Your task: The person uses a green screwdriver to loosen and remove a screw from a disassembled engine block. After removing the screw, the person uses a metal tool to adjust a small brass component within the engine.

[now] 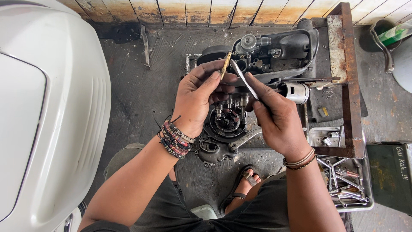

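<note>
My left hand (198, 101) pinches a small slim brass part (225, 64) upright between thumb and fingertips. My right hand (277, 118) grips a thin flat metal strip (242, 78) whose tip rests against the brass part. Both hands hover over a dismantled small engine (266, 51) lying on the dark floor. Under my hands a round opening in its casing (226, 122) shows gears and studs. A silver piston (297, 91) sticks out to the right of my right hand.
A white scooter body panel (47, 107) fills the left side. A rusty metal frame (345, 73) stands at right, with a metal tray (343, 172) of several tools below it and a green box (392, 176) beside. My sandalled foot (242, 189) rests on the floor.
</note>
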